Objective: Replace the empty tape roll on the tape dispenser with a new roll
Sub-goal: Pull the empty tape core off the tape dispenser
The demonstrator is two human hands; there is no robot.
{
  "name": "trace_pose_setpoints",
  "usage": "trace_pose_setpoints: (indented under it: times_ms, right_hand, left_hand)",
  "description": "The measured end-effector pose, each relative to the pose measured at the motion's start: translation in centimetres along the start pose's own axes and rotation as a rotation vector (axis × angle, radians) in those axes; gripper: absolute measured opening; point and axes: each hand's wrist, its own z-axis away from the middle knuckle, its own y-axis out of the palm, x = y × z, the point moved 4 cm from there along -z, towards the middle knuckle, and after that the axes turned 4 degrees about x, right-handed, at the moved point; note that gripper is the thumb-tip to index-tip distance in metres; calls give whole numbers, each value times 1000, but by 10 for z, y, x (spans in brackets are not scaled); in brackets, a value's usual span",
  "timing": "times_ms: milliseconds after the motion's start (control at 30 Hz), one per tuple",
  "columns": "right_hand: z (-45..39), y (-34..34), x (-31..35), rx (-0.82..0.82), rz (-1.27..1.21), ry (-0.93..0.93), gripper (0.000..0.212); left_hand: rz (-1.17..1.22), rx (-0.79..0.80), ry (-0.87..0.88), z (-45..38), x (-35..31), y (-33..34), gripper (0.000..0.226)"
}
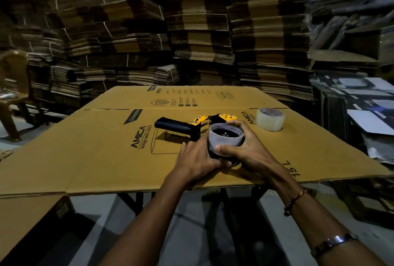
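Observation:
A black and yellow tape dispenser [181,126] lies on its side on a flattened cardboard sheet [102,150], handle pointing left. The empty grey tape roll [226,141] sits on the dispenser's hub. My right hand [245,148] wraps around the empty roll, thumb on its near side and fingers over its far rim. My left hand [198,159] presses against the dispenser body just left of and below the roll. A new clear tape roll [270,119] stands on the cardboard to the right, apart from both hands.
Tall stacks of flattened cartons [191,31] fill the background. A brown plastic chair [12,86] stands at the far left. Printed boxes [362,99] are piled at the right. The cardboard sheet's near edge overhangs a dark table frame [136,199].

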Motion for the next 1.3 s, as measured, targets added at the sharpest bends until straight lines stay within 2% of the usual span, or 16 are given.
trace_pose_setpoints:
  times_ms: [167,400,733,1033,1300]
  right_hand:
    - [-3,3,-4,-52,136,-24,94]
    - [-1,2,-3,-50,155,-27,105]
    - [-4,-2,0,-15,63,-18,82]
    - [-4,1,1,-94,140,-38,85]
    - [1,3,4,-168,137,-54,83]
  left_hand:
    - [128,44,-12,1,3,-5,91]
    - [224,87,-24,-2,5,-3,93]
    - [278,127,10,-7,10,0,97]
    - [160,88,28,-9,12,0,93]
    - [153,98,30,-7,9,1,92]
